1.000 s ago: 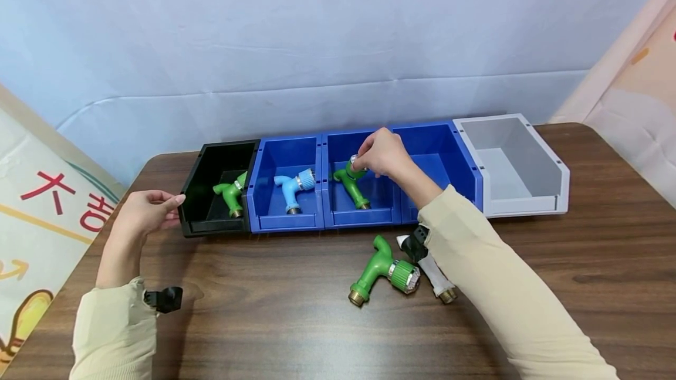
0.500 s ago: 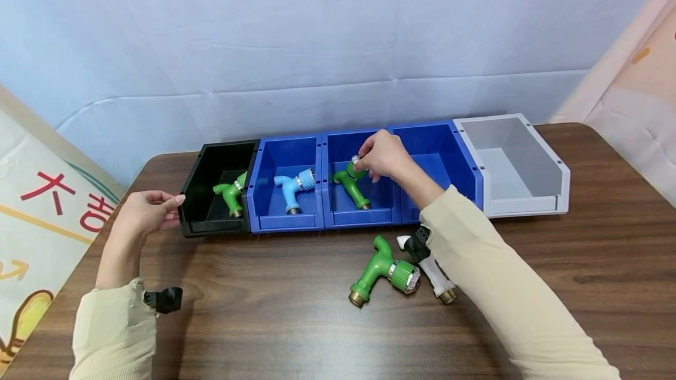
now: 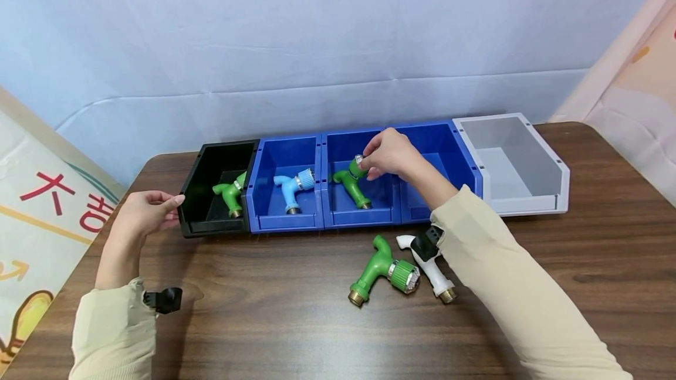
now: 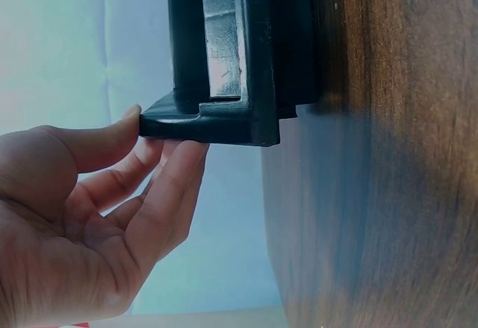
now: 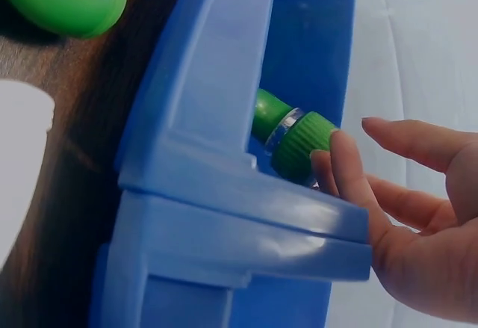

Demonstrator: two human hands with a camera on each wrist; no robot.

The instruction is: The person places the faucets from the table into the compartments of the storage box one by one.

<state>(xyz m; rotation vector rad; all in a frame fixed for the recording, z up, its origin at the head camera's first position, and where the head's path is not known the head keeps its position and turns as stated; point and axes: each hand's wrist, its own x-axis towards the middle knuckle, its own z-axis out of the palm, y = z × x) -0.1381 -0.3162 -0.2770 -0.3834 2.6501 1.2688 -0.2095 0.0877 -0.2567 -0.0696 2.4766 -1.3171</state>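
Observation:
My left hand [image 3: 150, 213] pinches the front left corner of the black bin [image 4: 261, 66], thumb on the rim and fingers against the outer wall. A green tap [image 3: 352, 183] lies in the blue bin at the middle of the row. My right hand [image 3: 391, 154] is over that bin, its thumb apart from the tap's ribbed knob [image 5: 302, 145]; in the right wrist view the fingertips are beside the knob, perhaps touching it. On the table, a green tap [image 3: 377, 268] and a white tap [image 3: 435, 274] lie in front of the bins, the white one partly behind the wrist camera.
A green tap [image 3: 230, 195] lies in the black bin and a light blue tap [image 3: 290, 189] in the blue bin beside it. Further right stand another blue bin [image 3: 467, 163] and a grey bin [image 3: 562, 186]. A pale cloth [image 3: 317, 46] hangs behind the table.
My right hand has drawn slightly right, its fingers parting from the green tap's knob, and the forearm uncovers more of the white tap. The left hand has kept its place.

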